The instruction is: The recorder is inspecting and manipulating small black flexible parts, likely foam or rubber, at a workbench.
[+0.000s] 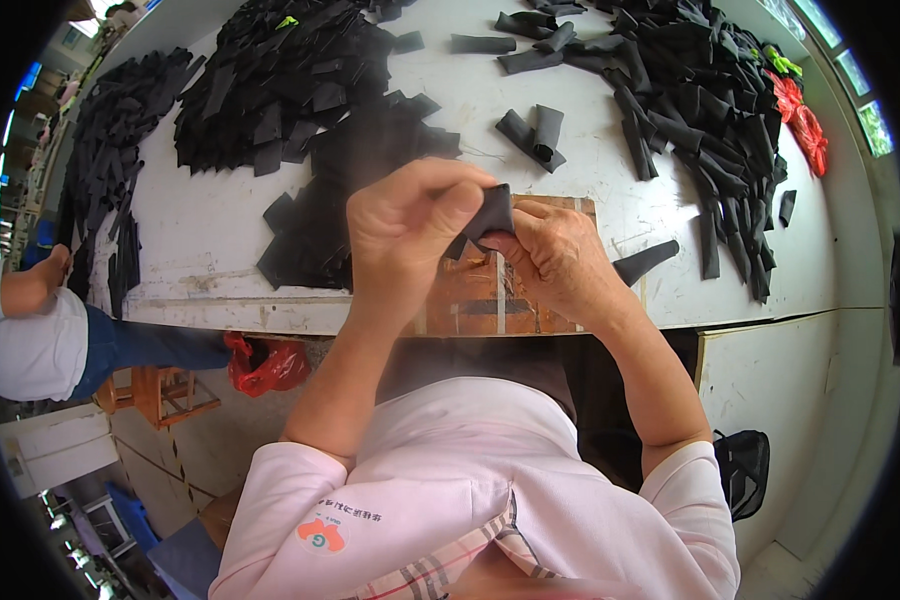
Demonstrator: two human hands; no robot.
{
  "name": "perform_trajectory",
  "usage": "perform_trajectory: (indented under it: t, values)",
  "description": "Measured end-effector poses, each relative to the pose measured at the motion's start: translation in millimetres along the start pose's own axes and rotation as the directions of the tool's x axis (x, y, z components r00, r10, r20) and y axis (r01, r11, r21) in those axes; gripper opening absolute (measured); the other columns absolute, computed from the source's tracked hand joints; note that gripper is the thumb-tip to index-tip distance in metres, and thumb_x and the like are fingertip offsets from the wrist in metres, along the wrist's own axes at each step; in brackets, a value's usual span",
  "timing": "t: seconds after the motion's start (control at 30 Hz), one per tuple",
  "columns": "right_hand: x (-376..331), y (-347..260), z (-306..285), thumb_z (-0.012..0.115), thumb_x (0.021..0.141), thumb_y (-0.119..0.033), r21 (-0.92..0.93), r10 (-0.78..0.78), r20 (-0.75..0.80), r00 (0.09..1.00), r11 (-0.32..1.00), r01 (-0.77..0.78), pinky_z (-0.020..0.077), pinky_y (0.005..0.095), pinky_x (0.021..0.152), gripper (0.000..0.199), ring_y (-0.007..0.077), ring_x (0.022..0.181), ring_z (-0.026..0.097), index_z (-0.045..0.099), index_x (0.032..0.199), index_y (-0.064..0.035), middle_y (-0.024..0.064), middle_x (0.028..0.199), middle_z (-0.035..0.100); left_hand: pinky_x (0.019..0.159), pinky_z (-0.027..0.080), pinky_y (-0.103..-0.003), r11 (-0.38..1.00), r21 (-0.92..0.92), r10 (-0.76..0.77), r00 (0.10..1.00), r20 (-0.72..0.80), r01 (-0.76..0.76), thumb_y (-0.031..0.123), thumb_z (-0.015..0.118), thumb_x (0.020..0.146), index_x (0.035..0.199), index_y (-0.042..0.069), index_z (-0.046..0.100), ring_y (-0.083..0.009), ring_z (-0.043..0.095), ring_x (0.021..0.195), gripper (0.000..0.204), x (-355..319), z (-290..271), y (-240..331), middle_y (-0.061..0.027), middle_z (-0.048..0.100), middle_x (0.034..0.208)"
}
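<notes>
Both my hands come together over a taped brown cardboard sheet [560,318] at the table's near edge. Between them is a small black fabric piece [492,212], folded or tube-like. My left hand [410,215] pinches its left side between thumb and fingers. On its right side my right hand [555,245] grips it, the thumb pressed at the lower edge. A heap of flat black fabric pieces [315,230] lies just left of my left hand. Right beside my right wrist rests a single black fabric strip [646,262].
Large piles of black pieces cover the far left [280,80] and right [700,110] of the white table [210,290]. Red plastic [802,125] lies at the right rim. At left are a seated person [35,340], a wooden stool [165,392] and a red bag [268,365].
</notes>
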State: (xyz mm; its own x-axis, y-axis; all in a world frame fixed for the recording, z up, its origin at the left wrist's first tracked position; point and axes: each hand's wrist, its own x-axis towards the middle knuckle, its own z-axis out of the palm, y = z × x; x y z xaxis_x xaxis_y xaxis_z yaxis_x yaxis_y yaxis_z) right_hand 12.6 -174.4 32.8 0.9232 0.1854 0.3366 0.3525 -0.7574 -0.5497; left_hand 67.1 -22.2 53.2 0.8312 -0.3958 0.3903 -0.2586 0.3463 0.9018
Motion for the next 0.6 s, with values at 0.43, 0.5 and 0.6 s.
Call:
perform_trajectory:
  t: [0.43, 0.5, 0.6]
  values:
    - [26.6, 57.2, -48.5, 0.039, 0.091, -0.040, 0.914, 0.657, -0.196, 0.728, 0.392, -0.108, 0.0374, 0.0231, 0.050, 0.047, 0.0099, 0.054, 0.046, 0.058, 0.086, 0.0028, 0.0029, 0.061, 0.048, 0.073, 0.044, -0.039, 0.141, 0.982, 0.073, 0.988, -0.138, 0.127, 0.018, 0.061, 0.073, 0.082, 0.000, 0.060, -0.0291, 0.057, 0.085, 0.020, 98.7, -46.7, -131.9, -0.0154, 0.061, 0.089]
    - [-4.5, 51.8, -22.9, 0.040, 0.091, -0.040, 0.928, 0.668, -0.050, 0.743, 0.306, -0.212, 0.0381, 0.0217, 0.050, 0.047, 0.0098, 0.054, 0.047, 0.058, 0.084, 0.0025, 0.0028, 0.061, 0.049, 0.074, 0.043, -0.040, -0.032, 0.986, -0.016, 0.986, -0.166, 0.165, 0.019, 0.062, 0.072, 0.081, 0.001, 0.060, -0.0289, 0.056, 0.087, 0.020, 114.9, -50.9, -160.7, -0.0153, 0.060, 0.089]
    - [-39.5, 40.2, 0.2, 0.041, 0.090, -0.039, 0.889, 0.684, 0.082, 0.725, 0.279, -0.364, 0.0380, 0.0205, 0.050, 0.045, 0.0096, 0.055, 0.048, 0.058, 0.081, 0.0014, 0.0020, 0.061, 0.049, 0.071, 0.044, -0.041, -0.205, 0.975, -0.079, 0.991, -0.108, 0.089, 0.024, 0.063, 0.071, 0.079, 0.000, 0.062, -0.0310, 0.057, 0.084, 0.025, 117.1, -61.9, -183.4, -0.0163, 0.060, 0.086]
